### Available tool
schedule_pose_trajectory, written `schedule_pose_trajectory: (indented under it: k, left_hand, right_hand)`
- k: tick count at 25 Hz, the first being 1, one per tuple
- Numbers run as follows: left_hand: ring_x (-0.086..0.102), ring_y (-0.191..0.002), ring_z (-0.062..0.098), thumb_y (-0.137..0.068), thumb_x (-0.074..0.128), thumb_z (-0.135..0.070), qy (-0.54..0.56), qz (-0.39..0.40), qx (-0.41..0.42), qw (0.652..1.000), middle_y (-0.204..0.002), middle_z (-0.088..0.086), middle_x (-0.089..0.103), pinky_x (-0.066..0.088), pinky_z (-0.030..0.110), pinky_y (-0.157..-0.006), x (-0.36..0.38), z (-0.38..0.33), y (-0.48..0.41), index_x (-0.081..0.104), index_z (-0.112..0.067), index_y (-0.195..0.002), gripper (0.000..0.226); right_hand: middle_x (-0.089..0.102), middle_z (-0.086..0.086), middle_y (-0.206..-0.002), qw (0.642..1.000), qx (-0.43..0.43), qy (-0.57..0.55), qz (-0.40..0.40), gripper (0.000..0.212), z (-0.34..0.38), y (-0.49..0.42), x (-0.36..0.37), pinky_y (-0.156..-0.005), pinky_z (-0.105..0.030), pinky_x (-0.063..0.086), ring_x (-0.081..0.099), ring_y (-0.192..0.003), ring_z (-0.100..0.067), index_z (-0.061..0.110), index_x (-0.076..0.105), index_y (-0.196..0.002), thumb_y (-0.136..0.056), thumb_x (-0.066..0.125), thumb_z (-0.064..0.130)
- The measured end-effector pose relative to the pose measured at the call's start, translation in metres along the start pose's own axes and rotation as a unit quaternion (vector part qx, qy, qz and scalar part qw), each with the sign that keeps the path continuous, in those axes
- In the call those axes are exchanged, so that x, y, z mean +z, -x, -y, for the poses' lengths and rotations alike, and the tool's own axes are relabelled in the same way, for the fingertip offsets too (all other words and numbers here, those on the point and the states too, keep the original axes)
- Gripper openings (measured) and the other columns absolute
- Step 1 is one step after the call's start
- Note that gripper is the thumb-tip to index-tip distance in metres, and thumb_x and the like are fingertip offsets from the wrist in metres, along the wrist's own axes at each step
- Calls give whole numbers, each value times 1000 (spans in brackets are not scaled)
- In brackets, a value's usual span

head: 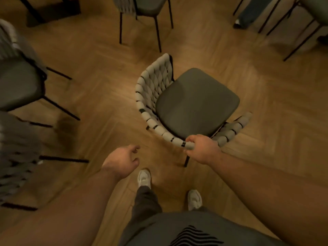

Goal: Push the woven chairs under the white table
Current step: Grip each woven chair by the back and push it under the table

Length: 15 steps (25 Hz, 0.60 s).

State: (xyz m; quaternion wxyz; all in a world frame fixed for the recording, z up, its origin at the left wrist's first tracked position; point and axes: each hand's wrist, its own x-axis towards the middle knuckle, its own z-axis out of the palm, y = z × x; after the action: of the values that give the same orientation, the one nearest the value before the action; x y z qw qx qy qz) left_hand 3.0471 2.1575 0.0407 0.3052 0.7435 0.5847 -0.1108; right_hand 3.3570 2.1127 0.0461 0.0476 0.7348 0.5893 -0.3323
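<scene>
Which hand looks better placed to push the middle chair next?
Probably the right. The right hand grips the woven chair by its back rail, while the left hand hangs free beside it, fingers loosely curled, touching nothing.

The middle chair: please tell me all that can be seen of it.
The chair has a curved back of pale woven straps on a black frame, a dark grey padded seat and thin black legs. It stands upright on the wood floor. The right hand holds its top rail.
</scene>
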Motion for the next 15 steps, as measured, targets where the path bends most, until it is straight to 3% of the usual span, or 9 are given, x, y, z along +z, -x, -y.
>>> schedule_pose_trajectory:
  k: [2, 5, 10, 15]
  left_hand:
    - [56, -127, 16, -91, 63, -39, -46, 35, 39, 998, -136, -12, 62, 49, 34, -101, -26, 14, -36, 48, -35, -148, 59]
    - [48, -135, 20, -92, 62, -39, -108, 77, 87, 987, -145, -4, 55, 43, 34, -108, -60, 23, -87, 42, -33, -153, 65]
    - [44, -137, 24, -89, 66, -40, -197, 150, 152, 957, -149, 3, 50, 40, 36, -112, -90, -2, -156, 33, -35, -157, 76]
    - [49, -136, 20, -91, 65, -35, -198, 149, 181, 952, -150, -1, 52, 44, 35, -111, -85, -37, -213, 41, -31, -153, 67]
  right_hand:
    - [61, 3, -124, 999, 41, -19, 5, 42, 14, -20, 1, -79, -30, 46, 60, -113, -19, 32, 62, -131, -91, 68, 44]
    - [60, 2, -133, 995, 79, -51, 18, 55, 31, -45, 6, -94, -37, 54, 59, -118, -20, 32, 58, -139, -87, 68, 49]
    - [57, 6, -141, 991, 104, -58, 58, 67, 31, -69, 19, -98, -39, 51, 56, -127, -22, 34, 52, -145, -85, 66, 60]
    - [56, 3, -142, 981, 136, -28, 138, 73, 2, -93, 25, -108, -47, 43, 53, -129, -23, 36, 43, -150, -86, 62, 64]
